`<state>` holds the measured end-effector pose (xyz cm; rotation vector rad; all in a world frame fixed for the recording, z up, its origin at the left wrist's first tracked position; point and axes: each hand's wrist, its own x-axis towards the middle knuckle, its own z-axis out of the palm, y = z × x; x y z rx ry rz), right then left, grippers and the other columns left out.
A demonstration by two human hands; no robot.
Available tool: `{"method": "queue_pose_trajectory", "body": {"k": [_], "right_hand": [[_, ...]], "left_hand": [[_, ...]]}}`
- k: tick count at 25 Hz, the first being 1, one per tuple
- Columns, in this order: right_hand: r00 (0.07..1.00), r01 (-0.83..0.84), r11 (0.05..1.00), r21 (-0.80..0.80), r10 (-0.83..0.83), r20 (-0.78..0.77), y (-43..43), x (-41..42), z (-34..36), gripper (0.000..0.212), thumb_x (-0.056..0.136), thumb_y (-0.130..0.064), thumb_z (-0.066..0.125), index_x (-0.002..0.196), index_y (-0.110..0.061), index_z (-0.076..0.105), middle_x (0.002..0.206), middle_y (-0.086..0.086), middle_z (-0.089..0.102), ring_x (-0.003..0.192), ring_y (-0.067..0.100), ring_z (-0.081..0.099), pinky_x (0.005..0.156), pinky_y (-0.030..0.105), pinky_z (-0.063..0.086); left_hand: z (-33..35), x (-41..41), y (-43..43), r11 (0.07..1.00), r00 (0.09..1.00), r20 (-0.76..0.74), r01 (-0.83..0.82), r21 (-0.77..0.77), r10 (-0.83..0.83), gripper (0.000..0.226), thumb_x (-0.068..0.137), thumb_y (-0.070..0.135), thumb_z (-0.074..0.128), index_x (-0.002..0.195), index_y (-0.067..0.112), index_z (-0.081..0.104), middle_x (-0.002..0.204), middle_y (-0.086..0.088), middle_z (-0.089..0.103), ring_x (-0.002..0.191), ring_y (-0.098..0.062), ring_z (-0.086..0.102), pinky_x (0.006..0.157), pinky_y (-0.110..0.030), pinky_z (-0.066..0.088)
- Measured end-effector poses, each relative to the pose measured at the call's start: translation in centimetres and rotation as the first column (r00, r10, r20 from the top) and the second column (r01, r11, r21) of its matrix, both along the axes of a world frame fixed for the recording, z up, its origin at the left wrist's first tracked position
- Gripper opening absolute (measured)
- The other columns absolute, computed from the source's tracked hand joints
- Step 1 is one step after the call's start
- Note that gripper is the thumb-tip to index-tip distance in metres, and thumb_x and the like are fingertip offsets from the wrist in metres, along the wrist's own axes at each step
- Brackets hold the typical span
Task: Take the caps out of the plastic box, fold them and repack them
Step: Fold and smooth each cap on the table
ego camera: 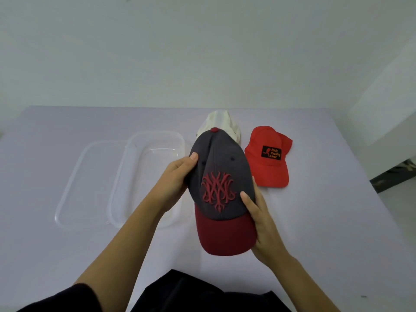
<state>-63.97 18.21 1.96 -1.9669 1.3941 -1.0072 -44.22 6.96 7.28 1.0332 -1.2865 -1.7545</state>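
Head view: grey-and-maroon cap [221, 176], off the counter [67, 255] — my left grip [177, 179] and right grip [258, 219] clasp its two sides, likely for folding.

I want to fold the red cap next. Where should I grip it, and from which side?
Take the red cap by its brim: it lies on the table with the brim pointing toward the person, its near edge free. Come from the near side, likely with the right hand; the white cap sits close on its left.
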Motion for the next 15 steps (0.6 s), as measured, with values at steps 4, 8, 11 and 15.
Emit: {"method": "queue_pose_trajectory", "body": {"k": [4, 8, 11, 15], "right_hand": [[0.994, 0.055, 0.997, 0.048, -0.050, -0.100, -0.2, -2.3, -0.8, 0.104, 0.074, 0.016, 0.042, 0.142, -0.056, 0.009, 0.158, -0.022, 0.006, 0.142, -0.007, 0.014, 0.107, 0.013, 0.033], [0.854, 0.116, 0.925, 0.362, -0.279, 0.439, -3.9, -3.2, 1.6, 0.047, 0.088, -0.040, 0.050, 0.131, -0.048, 0.034, 0.141, -0.023, 0.040, 0.133, -0.004, 0.038, 0.112, 0.026, 0.033], [0.819, -0.214, 0.806, 0.552, -0.161, 0.551, -7.3, -3.5, 2.2, 0.055, 0.084, -0.059, 0.052, 0.129, -0.028, 0.051, 0.129, -0.009, 0.061, 0.121, 0.007, 0.055, 0.101, 0.025, 0.044], [0.843, -0.242, 0.728, 0.641, -0.170, 0.511, -9.6, -3.6, 0.5, 0.020, 0.094, -0.015, 0.050, 0.110, -0.018, 0.063, 0.102, -0.004, 0.073, 0.097, 0.011, 0.067, 0.086, 0.025, 0.052]], "left_hand": [[-0.6, 0.2, 0.1, 0.987, 0.986, -0.084, -0.137, 0.080, 0.144, 0.040, 0.085, 0.038, 0.051, 0.104, 0.008, 0.067, 0.100, -0.009, 0.073, 0.094, -0.020, 0.068, 0.082, -0.029, 0.054], [-0.3, -0.8, 0.2, 0.997, 0.994, -0.087, -0.055, 0.062, 0.061, 0.037, 0.083, 0.037, 0.051, 0.098, 0.007, 0.067, 0.090, -0.005, 0.074, 0.084, -0.017, 0.069, 0.073, -0.025, 0.055], [-0.6, -2.2, 0.5, 0.996, 0.996, -0.088, 0.000, 0.094, 0.008, 0.036, 0.086, 0.037, 0.048, 0.103, 0.009, 0.066, 0.095, -0.004, 0.073, 0.088, -0.016, 0.069, 0.075, -0.024, 0.055], [-3.5, -2.6, 0.1, 0.991, 0.997, 0.077, -0.025, 0.132, 0.015, 0.029, 0.097, 0.035, 0.044, 0.111, 0.020, 0.064, 0.109, -0.006, 0.071, 0.102, -0.021, 0.067, 0.088, -0.030, 0.054]]}}
